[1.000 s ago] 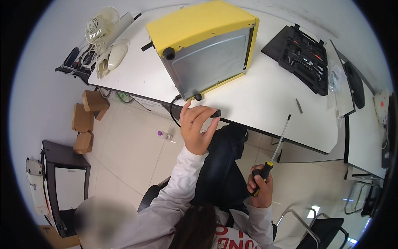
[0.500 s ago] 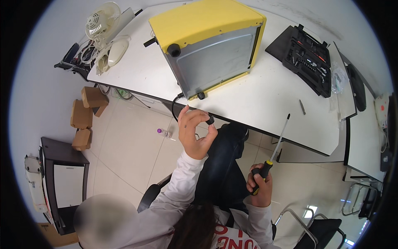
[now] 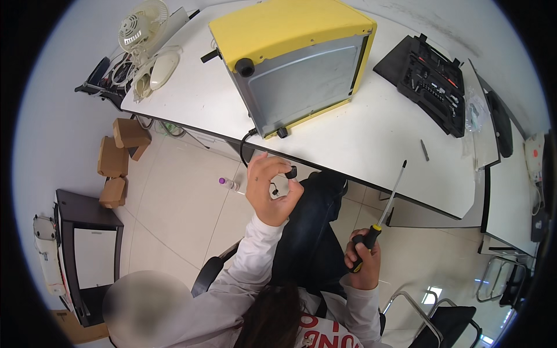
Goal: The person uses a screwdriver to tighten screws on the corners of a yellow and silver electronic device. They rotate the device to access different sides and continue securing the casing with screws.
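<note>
My left hand (image 3: 268,192) is held up just off the near edge of the table. Its thumb and fingertips pinch a small black rubber foot (image 3: 291,172). Lower on the right, my right hand (image 3: 364,261) grips a black-and-yellow screwdriver (image 3: 376,228), its long shaft pointing up and away. A dark rounded piece (image 3: 357,239) shows by the right thumb; what it is I cannot tell. On the table a boxy yellow appliance (image 3: 296,26) rests with its grey metal panel (image 3: 304,81) facing me. Black feet (image 3: 245,67) stick out from that side, and a black cord (image 3: 242,152) hangs from its lower corner.
At the table's right lies an open black tool case (image 3: 432,84), near a small grey metal rod (image 3: 425,150). A cream fan (image 3: 139,30) and cables sit at the far left. Cardboard boxes (image 3: 114,156) and a purple-capped bottle (image 3: 228,184) are on the floor.
My left hand has shifted slightly left and down, with the rubber foot turned a little between its fingers. The right hand and screwdriver stay nearly where they were.
</note>
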`<action>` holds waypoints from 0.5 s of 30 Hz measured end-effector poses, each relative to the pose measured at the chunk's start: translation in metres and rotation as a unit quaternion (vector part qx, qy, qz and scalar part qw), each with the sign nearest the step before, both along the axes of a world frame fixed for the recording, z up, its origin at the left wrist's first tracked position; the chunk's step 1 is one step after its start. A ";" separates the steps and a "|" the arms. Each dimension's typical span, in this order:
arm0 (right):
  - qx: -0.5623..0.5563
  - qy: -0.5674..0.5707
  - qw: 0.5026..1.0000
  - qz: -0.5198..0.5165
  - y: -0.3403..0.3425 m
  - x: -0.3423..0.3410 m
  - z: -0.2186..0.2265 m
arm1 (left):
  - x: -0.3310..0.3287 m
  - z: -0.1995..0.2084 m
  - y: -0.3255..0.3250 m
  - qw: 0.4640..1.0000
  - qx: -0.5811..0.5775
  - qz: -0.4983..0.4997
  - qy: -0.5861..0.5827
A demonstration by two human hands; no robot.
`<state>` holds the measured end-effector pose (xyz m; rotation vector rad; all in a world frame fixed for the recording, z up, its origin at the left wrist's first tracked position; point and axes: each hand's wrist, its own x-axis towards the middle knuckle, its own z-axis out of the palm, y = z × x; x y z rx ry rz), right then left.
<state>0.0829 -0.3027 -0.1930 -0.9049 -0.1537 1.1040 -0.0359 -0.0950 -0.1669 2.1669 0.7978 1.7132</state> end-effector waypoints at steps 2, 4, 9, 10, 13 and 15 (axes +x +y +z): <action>-0.001 -0.001 1.000 0.002 0.000 0.001 0.000 | 0.000 -0.004 0.001 1.000 -0.008 -0.003 -0.008; -0.003 0.000 1.000 0.002 0.000 0.000 -0.001 | 0.000 -0.006 0.000 1.000 -0.016 -0.007 -0.021; -0.010 -0.003 1.000 -0.006 0.002 0.000 0.000 | 0.001 -0.004 -0.005 1.000 -0.011 -0.014 -0.017; -0.008 -0.003 1.000 -0.005 0.002 0.000 0.000 | 0.002 -0.002 -0.005 1.000 0.000 -0.019 -0.018; -0.006 -0.003 1.000 -0.005 0.002 0.000 0.000 | 0.000 0.000 -0.006 0.999 0.039 -0.025 0.006; -0.009 -0.004 1.000 -0.007 0.003 -0.001 0.002 | 0.001 0.004 -0.007 0.999 0.035 -0.027 0.006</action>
